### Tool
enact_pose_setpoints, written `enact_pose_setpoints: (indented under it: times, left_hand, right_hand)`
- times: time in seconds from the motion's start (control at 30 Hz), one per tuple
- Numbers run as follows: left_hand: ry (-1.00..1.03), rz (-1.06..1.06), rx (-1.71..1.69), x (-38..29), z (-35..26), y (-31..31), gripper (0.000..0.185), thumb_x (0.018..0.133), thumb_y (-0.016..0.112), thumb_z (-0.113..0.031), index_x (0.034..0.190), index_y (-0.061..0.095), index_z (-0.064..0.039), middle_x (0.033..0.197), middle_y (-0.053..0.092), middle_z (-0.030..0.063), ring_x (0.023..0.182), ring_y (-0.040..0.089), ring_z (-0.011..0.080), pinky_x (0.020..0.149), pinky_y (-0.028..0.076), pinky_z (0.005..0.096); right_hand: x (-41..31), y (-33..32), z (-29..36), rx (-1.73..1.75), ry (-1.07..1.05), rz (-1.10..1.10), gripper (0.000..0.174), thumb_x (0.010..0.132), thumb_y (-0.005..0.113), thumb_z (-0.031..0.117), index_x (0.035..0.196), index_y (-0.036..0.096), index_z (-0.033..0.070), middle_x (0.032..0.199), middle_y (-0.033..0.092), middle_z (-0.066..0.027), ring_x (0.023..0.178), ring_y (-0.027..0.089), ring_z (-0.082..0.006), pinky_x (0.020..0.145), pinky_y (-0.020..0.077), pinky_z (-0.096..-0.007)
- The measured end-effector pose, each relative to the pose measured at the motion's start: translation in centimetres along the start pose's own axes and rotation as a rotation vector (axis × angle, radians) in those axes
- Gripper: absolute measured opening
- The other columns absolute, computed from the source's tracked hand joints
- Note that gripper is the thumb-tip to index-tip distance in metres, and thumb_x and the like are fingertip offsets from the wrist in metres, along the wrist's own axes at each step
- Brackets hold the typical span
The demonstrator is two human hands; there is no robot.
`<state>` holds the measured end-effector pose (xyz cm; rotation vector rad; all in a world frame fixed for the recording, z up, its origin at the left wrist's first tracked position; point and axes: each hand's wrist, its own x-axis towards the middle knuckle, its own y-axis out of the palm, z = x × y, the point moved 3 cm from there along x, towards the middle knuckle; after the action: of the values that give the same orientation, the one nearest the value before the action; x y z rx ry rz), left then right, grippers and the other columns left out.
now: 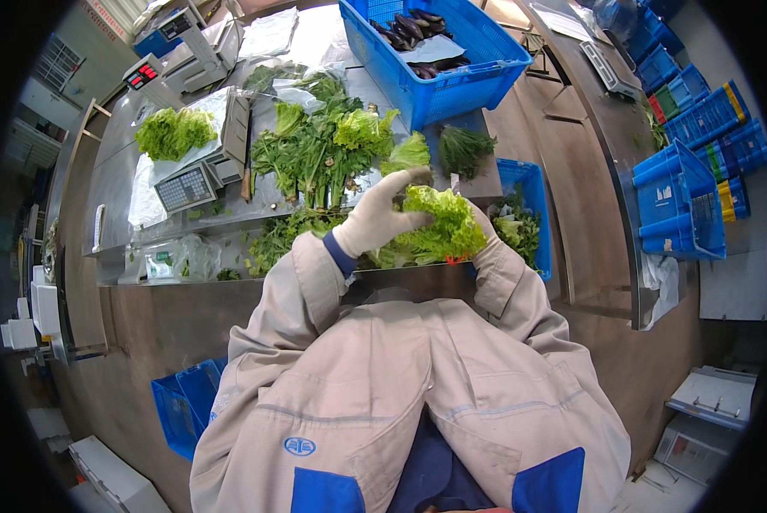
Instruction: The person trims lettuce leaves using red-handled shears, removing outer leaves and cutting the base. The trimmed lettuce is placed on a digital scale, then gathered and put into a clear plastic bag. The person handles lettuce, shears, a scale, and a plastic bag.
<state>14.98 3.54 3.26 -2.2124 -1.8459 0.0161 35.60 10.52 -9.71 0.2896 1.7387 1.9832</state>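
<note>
A head of green leaf lettuce is held up in front of me at the table's near edge. My right hand, in a white glove, grips it from the right; the leaves hide most of its fingers. On the other side is my left hand, also gloved, its thumb and fingers spread apart at the leaves. A bit of red shows under the lettuce, too small to name. Just beyond my hands lie another piece of lettuce and a heap of leafy green stalks.
Lettuce rests on a weighing scale at left, beside a wooden-handled knife. A blue crate of eggplants stands at the back. Thin green herbs lie right of centre, above a lower blue crate of greens. Plastic bags lie front left.
</note>
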Motion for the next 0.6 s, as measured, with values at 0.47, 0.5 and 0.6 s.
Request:
enact_pose_setpoints:
  times: [0.47,0.5,0.6]
  left_hand:
    - [-0.208,-0.216,-0.594,0.1,-0.2,-1.3,0.040,0.107,0.063,-0.014,0.142,0.058,0.005,0.122,0.072,0.0076,0.101,0.067,0.0112,0.091,0.056,0.0278]
    - [-0.214,-0.222,-0.652,-0.2,0.0,-1.4,0.040,0.107,0.061,-0.011,0.143,0.056,0.006,0.123,0.071,0.0082,0.102,0.067,0.0118,0.091,0.056,0.0282]
    - [-0.218,-0.237,-0.571,-0.7,1.4,-0.8,0.042,0.105,0.058,-0.004,0.146,0.053,0.005,0.124,0.070,0.0099,0.104,0.068,0.0140,0.093,0.058,0.0295]
  right_hand:
    - [-0.3,-4.5,-0.3,-0.569,-0.331,0.049,0.048,0.114,0.046,0.031,0.154,0.044,0.007,0.148,0.057,-0.0127,0.129,0.060,-0.0244,0.109,0.0521,-0.0415]
    - [-0.3,-2.9,-0.3,-0.504,-0.343,0.014,0.047,0.112,0.049,0.033,0.152,0.047,0.007,0.145,0.060,-0.0122,0.123,0.063,-0.0235,0.102,0.0555,-0.0395]
    - [-0.6,-1.1,-0.3,-0.313,-0.357,-0.070,0.046,0.109,0.055,0.037,0.145,0.054,0.007,0.135,0.067,-0.0103,0.107,0.071,-0.0206,0.082,0.0627,-0.0342]
